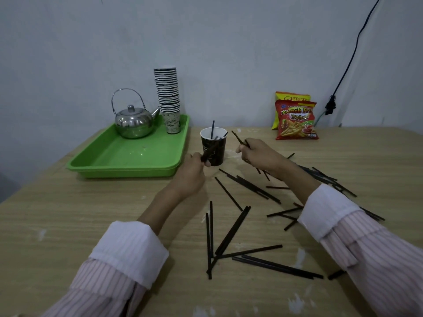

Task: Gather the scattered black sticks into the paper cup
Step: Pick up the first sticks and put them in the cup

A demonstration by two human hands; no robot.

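Observation:
A black paper cup [215,152] with a white inside stands on the wooden table [68,225], with a couple of black sticks [212,129] poking out of it. My left hand [192,173] is just left of the cup and grips a black stick [207,153] that slants up across the cup's front. My right hand [261,156] is to the right of the cup and pinches another black stick [238,138], tip pointing up-left. Several loose black sticks [231,234] lie scattered over the table in front of and under my right arm.
A green tray [128,161] at the back left carries a steel teapot [134,122] and a tall stack of paper cups [168,99]. Two snack bags [296,120] lean on the wall at the back right. A black cable [345,72] hangs down the wall.

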